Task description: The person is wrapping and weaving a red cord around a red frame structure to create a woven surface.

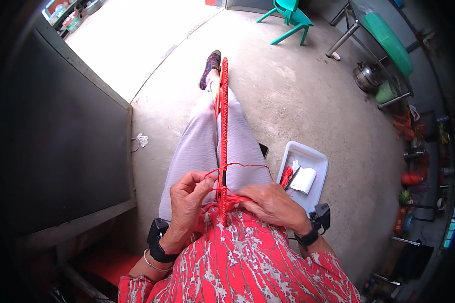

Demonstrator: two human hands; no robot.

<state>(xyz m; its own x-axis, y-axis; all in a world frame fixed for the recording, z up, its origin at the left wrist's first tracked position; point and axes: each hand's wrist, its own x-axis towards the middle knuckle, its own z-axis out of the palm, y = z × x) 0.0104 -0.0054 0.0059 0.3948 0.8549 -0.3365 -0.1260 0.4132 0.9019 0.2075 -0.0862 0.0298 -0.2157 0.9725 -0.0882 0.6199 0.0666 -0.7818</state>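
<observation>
A long, narrow piece covered in red braided cord (225, 116), seen edge-on, runs from my lap out between my legs. A short dark stretch near my hands shows no red covering. My left hand (187, 199), just left of that stretch, pinches a thin red cord (247, 164) between thumb and forefinger. The cord loops across the piece toward the right. On the other side, my right hand (275, 204) is closed over a bunch of red strands (236, 199) against my lap; its fingertips are partly hidden.
At my right on the concrete floor sits a white plastic tray (323, 169) with red cord and a white roll inside. A dark phone-like object (263, 150) lies beside my leg. A grey panel (71, 131) stands close on the left. Farther off are a green chair (293, 17) and a pot (366, 76).
</observation>
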